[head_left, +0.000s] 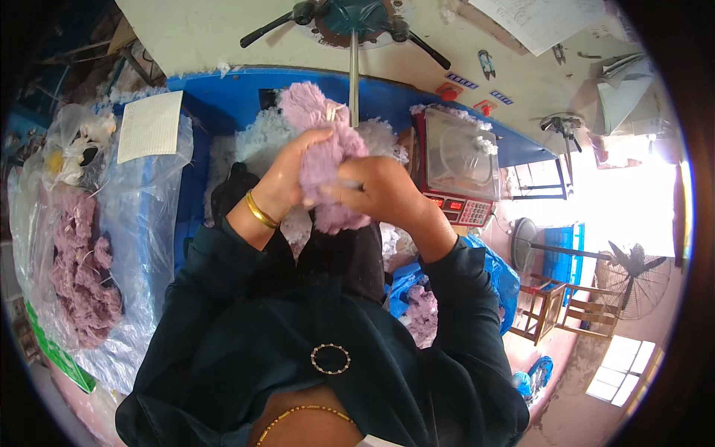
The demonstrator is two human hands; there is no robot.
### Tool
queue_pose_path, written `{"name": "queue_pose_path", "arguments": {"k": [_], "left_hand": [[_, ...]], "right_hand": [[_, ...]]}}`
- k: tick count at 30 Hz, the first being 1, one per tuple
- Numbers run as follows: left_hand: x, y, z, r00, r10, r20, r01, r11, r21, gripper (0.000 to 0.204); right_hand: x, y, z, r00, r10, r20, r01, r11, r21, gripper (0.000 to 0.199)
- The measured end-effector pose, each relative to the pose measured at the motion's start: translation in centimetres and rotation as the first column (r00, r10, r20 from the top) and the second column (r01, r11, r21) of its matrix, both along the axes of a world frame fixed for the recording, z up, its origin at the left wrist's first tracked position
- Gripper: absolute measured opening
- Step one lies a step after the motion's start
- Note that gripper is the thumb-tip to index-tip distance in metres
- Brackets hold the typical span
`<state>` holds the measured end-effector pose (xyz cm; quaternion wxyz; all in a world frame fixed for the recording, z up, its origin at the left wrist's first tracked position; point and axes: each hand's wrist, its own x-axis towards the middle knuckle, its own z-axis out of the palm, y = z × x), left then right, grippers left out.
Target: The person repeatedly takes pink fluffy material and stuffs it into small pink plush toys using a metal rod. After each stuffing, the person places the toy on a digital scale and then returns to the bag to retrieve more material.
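A fluffy pale purple plush piece (322, 165) is held up in front of me, just below a thin metal tube (354, 78). My left hand (287, 175) grips it from the left side, thumb across the front. A small pale tag or tie shows on its upper part. My right hand (376, 186) is closed against the plush's lower right, its fingers somewhat smeared by motion. Something thin and grey shows at those fingers, too blurred to name. White stuffing (264, 141) lies behind the hands, under the machine's edge.
At left, a clear plastic bag (149, 216) holds purple plush pieces (82, 276), with a paper sheet (150, 127) on top. On the right stand a red digital scale (462, 160) and a fan (633, 279). More purple plush (421, 316) sits in a blue bag (406, 283) beside my lap.
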<state>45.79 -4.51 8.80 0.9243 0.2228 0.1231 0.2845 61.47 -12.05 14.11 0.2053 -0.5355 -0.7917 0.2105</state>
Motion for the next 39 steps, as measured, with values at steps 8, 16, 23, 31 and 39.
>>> {"name": "queue_pose_path", "arguments": {"k": [8,16,23,31,39], "left_hand": [[2.8,0.4,1.7,0.816,0.444,-0.37,-0.177,0.802,0.571,0.034],[1.2,-1.1,2.1,0.486,0.834,-0.262,0.269,0.142,0.953,0.033],[-0.1,-0.5,1.2,0.803,0.539,-0.254,-0.046,0.48,0.876,0.028],[3.3,6.0,-0.9,0.941,0.275,-0.198,-0.25,0.958,0.142,0.028],[1.7,-1.9,1.9,0.727,0.632,-0.268,-0.065,0.451,0.89,0.027]], "right_hand": [[2.7,12.3,-1.1,0.894,-0.439,-0.087,0.423,0.766,0.484,0.024],[2.0,9.7,-1.8,0.921,-0.335,-0.197,0.389,0.802,0.454,0.019],[1.2,6.9,0.2,0.902,-0.409,-0.136,0.43,0.87,0.241,0.026],[1.5,15.4,0.0,0.803,-0.59,-0.081,0.56,0.702,0.44,0.032],[0.5,9.6,-0.1,0.83,-0.549,-0.102,0.555,0.79,0.26,0.032]]}}
